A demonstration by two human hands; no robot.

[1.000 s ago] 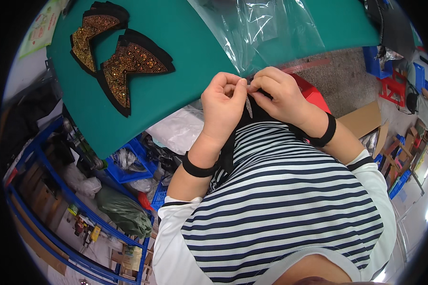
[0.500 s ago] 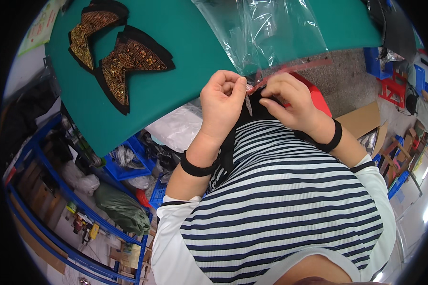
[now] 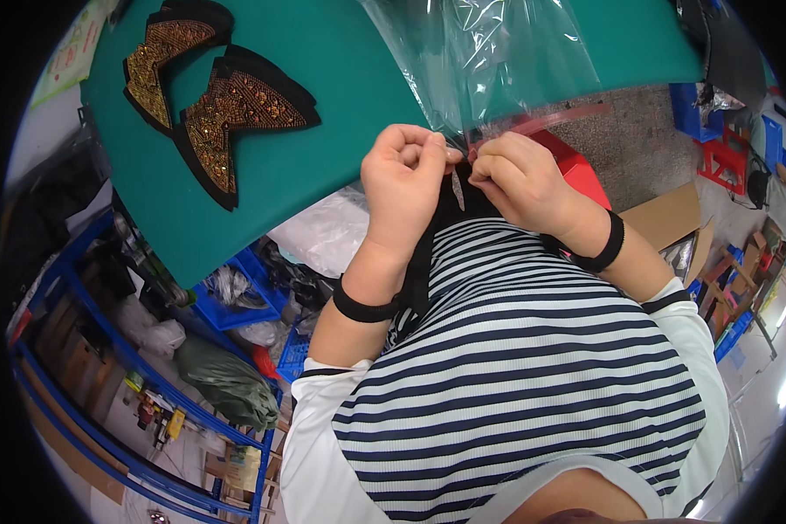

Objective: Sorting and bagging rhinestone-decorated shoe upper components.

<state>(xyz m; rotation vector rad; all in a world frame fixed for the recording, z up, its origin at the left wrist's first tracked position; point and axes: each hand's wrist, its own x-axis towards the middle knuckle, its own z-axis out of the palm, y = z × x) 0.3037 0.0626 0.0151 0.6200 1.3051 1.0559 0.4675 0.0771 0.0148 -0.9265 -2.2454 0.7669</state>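
Observation:
A large clear plastic bag [image 3: 515, 52] lies over the front edge of the green table, with a reddish strip along its near edge. My left hand [image 3: 404, 179] is closed in a pinch at that near edge, thumb against forefinger. Close beside it, my right hand [image 3: 526, 182] is also closed, its fingertips pressed together on the bag's edge by the reddish strip. A small pointed clear scrap hangs below my left fingers, against black cloth. Two black pieces covered in gold and copper beads, the nearer beaded piece [image 3: 236, 118] and the farther beaded piece [image 3: 162, 57], lie at left.
The green table [image 3: 323, 166] spans the far side. Below it at left are a blue crate [image 3: 236, 301], a blue metal rack [image 3: 122, 349] and a dark green sack [image 3: 227, 380]. On the right stand a red container [image 3: 581, 175], a cardboard box [image 3: 664, 218] and a red stool [image 3: 723, 162].
My right hand has moved left toward my left hand, and its fingers have closed from a looser, more open pose. The beaded pieces stay where they were.

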